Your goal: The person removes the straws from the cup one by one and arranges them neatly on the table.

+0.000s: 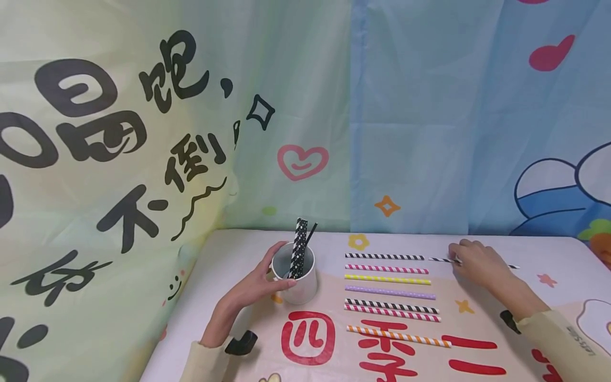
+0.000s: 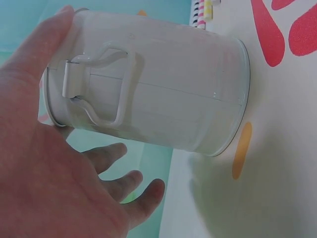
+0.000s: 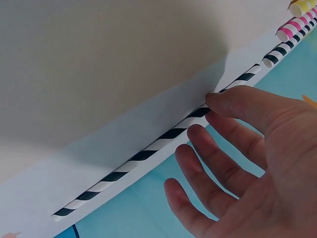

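Note:
My left hand [image 1: 260, 284] grips a white mug [image 1: 305, 291] near its rim, thumb on the near side. In the left wrist view the mug's wire-like handle [image 2: 126, 91] faces the palm, and three fingers stand away from the wall. Black-and-white paper straws [image 1: 298, 249], some dotted, lean in the mug with a thin black one. Far to the right, my right hand [image 1: 477, 262] pinches a black-and-white striped paper straw [image 3: 124, 166] between thumb and forefinger. That straw lies along the table's back edge, partly hidden by the hand in the head view.
Between the hands lies a column of paper straws: black-striped [image 1: 384, 257], pink-striped [image 1: 386, 269], yellow [image 1: 387, 279], purple [image 1: 390, 292], another black-striped [image 1: 391, 306] and pink-striped [image 1: 392, 315], then orange-striped [image 1: 398, 336] nearest me. A printed cloth curtain [image 1: 410, 132] hangs behind the table.

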Tool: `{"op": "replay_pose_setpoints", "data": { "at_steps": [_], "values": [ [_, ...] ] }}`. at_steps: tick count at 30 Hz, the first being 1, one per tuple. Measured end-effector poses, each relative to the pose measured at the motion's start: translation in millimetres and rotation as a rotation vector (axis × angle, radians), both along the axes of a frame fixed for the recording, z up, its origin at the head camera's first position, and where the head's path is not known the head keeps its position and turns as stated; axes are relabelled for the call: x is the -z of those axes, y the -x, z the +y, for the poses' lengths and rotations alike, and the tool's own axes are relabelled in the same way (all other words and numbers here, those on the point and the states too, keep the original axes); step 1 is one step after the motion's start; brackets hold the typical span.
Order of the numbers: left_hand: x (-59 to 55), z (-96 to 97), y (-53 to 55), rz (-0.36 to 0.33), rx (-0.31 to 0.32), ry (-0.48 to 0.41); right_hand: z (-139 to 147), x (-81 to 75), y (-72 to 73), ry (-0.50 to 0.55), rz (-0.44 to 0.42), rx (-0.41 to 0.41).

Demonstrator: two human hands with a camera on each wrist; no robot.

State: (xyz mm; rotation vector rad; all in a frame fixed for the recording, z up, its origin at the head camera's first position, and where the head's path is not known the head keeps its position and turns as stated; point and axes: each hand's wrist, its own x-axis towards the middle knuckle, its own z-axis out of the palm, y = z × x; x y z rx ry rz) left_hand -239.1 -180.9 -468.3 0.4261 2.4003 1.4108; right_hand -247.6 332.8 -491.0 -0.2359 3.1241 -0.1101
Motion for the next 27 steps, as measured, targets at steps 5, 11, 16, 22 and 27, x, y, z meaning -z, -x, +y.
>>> {"op": "replay_pose_setpoints", "data": {
  "at_steps": [5, 11, 16, 22, 27],
  "values": [
    [0.3, -0.1, 0.3, 0.0, 0.004, -0.007, 1, 1.1, 1.5, 0.002, -0.003, 0.002],
    [1.1, -0.5, 0.7, 0.003, 0.007, -0.008, 2, -0.4, 1.6, 0.009, 0.003, -0.004],
    [1.8, -0.6, 0.8, 0.002, 0.003, -0.007, -1, -4.7, -0.1, 0.02, 0.007, -0.005],
    [0.9, -0.2, 0.5, 0.003, 0.002, -0.004, -11, -14.6, -5.9, 0.058, 0.028, -0.001],
    [1.3, -0.3, 0.3, 0.004, 0.001, -0.006, -20, -21.1, -9.3, 0.105, 0.04, -0.003]
  ]
}}
